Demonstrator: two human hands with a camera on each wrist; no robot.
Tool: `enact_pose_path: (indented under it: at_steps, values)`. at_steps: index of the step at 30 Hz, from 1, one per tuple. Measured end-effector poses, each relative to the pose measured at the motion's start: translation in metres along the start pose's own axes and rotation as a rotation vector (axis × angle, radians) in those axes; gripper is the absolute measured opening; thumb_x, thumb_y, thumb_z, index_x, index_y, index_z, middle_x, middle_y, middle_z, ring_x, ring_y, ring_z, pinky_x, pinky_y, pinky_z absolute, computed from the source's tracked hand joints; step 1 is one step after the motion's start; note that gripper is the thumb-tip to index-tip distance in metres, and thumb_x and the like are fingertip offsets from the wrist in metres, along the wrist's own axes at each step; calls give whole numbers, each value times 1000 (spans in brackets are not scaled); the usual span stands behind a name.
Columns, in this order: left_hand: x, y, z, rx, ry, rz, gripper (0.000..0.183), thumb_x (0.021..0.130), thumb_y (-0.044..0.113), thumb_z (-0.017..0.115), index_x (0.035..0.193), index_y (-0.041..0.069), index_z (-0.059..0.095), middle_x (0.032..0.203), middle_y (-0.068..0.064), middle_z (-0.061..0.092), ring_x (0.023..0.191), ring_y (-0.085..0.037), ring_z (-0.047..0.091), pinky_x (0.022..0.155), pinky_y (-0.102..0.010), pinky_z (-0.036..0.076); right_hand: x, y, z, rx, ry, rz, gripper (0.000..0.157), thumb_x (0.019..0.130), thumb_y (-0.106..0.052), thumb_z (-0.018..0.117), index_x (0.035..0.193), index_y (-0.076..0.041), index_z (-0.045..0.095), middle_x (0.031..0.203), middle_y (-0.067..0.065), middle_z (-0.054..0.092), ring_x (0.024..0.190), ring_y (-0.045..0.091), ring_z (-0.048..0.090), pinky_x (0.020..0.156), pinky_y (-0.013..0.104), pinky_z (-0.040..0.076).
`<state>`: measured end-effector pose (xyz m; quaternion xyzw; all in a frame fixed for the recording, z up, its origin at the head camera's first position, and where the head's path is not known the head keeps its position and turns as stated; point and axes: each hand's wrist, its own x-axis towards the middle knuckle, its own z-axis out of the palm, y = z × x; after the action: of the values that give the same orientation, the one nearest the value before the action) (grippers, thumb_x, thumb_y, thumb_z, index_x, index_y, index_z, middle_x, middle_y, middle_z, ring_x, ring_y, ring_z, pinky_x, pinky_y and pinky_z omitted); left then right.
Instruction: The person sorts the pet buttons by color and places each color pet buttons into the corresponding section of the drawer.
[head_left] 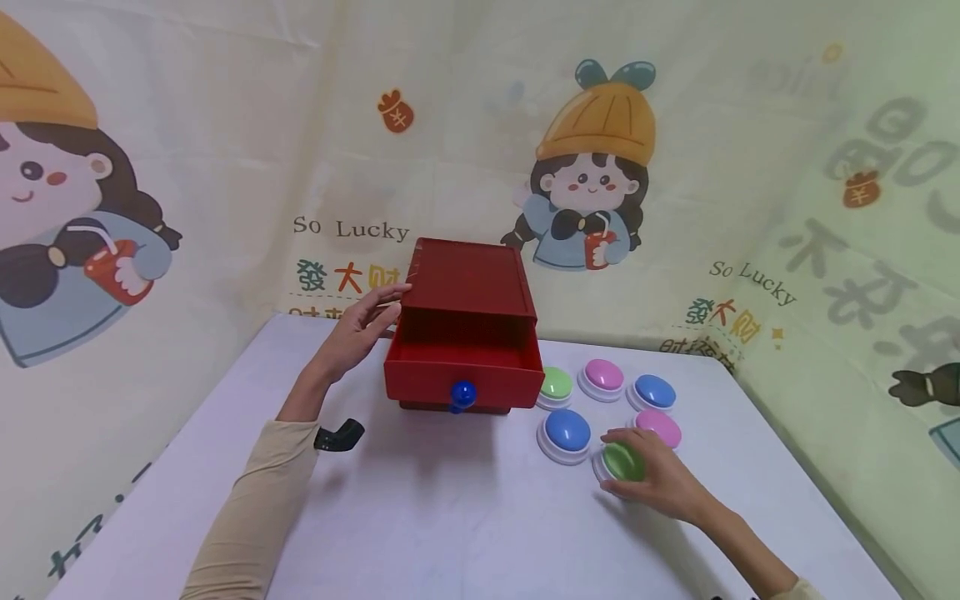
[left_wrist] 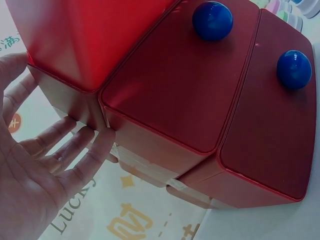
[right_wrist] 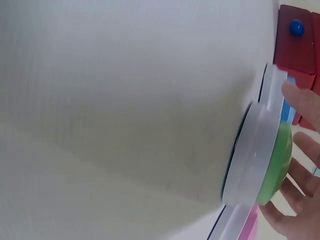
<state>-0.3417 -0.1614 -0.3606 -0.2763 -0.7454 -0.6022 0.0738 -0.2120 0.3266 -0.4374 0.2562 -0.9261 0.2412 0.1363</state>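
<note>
A red drawer cabinet (head_left: 472, 275) stands at the back of the table with its top drawer (head_left: 435, 379) pulled out. My left hand (head_left: 363, 325) is at the cabinet's left side; in the left wrist view, its fingertips (left_wrist: 102, 140) touch or nearly touch the side wall. On the right, a green push button (head_left: 622, 461) with a white base sits beneath my right hand (head_left: 660, 479). Thumb and fingers spread around its dome, seen edge-on as a green dome (right_wrist: 276, 165) in the right wrist view. Whether the fingers press it, I cannot tell.
Around the right hand stand a blue button (head_left: 567, 431), a pink button (head_left: 660, 427), another blue button (head_left: 655, 391), a second pink button (head_left: 603, 374) and a light green button (head_left: 556, 383). Lower drawers carry blue knobs (left_wrist: 294, 70). A printed cloth (head_left: 465, 167) hangs behind the table.
</note>
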Motion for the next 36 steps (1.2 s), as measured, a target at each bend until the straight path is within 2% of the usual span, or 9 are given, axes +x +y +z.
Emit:
enact_pose_path:
  at_steps: [5,12,16,23,28,32,36]
  values:
    - [1,0,1,9,1,10,48,107,26,53,155,19,45,156,-10,45,136,-35,50,91,-28,56,-1,8,-6,-5,-57,26,66,71,-31,95,127,-9,67,125,5,68,112,26,60,94,44,51]
    - [2,0,2,32,6,5,49,107,28,53,155,20,45,155,-10,46,136,-34,51,92,-27,56,1,14,-12,26,-142,107,70,73,-33,94,131,-8,64,128,5,67,116,29,61,100,46,52]
    - [0,0,3,39,13,-3,49,107,29,53,155,20,45,156,-9,45,136,-34,51,92,-26,56,1,16,-12,33,-153,115,71,74,-36,92,132,-7,63,130,6,66,118,30,61,100,47,51]
    - [-3,0,4,14,17,-15,49,107,30,53,154,21,45,156,-7,46,137,-33,51,92,-26,56,-3,21,-8,12,-96,85,70,72,-35,94,131,-8,65,126,4,69,113,21,63,98,36,52]
    - [-4,0,4,19,13,-16,49,107,30,53,155,21,44,156,-6,45,137,-33,50,92,-26,56,-3,18,-8,71,-51,57,71,73,-34,94,131,-5,65,123,4,68,109,16,61,95,30,50]
    - [-5,1,3,17,22,-21,49,107,29,54,155,21,45,157,-6,44,137,-34,50,92,-25,56,0,13,-10,134,-20,95,73,74,-32,93,134,-4,62,121,3,66,104,11,58,91,27,51]
    - [-4,2,4,18,13,-22,50,107,30,54,155,21,44,157,-5,44,137,-33,50,93,-25,55,4,8,-13,169,24,136,73,75,-28,93,136,-5,61,128,7,65,109,7,57,95,31,53]
